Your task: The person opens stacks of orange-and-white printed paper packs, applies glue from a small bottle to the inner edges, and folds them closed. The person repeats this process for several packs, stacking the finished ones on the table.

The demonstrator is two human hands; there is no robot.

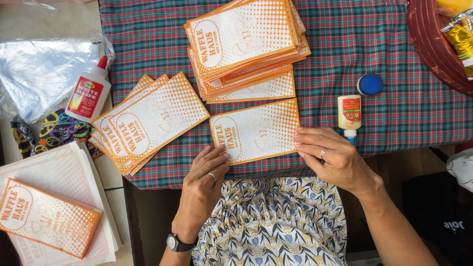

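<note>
The orange and white paper sleeve (pixel 254 130) lies flat near the front edge of the surface (pixel 394 59), its long axis running left to right with a slight upward tilt to the right; its oval label end points to the left. The left hand (pixel 204 180) has its fingers (pixel 217 155) extended flat, pressing on the lower left corner of the sleeve. The right hand (pixel 330 157) has its fingers spread, tips touching the right edge, not clasping it.

The surface is covered with a red and green checked cloth. Behind the sleeve sits a tall stack of sleeves (pixel 249 47); left of it a fanned pile (pixel 145 120). Right of the sleeve lies a small glue bottle (pixel 350 116), its blue cap (pixel 370 84) apart. Further left of the sleeve, a white glue bottle (pixel 88 93) leans beside a clear plastic bag (pixel 42 69).

A brown basket (pixel 433 44) is cut off at the top right corner.
</note>
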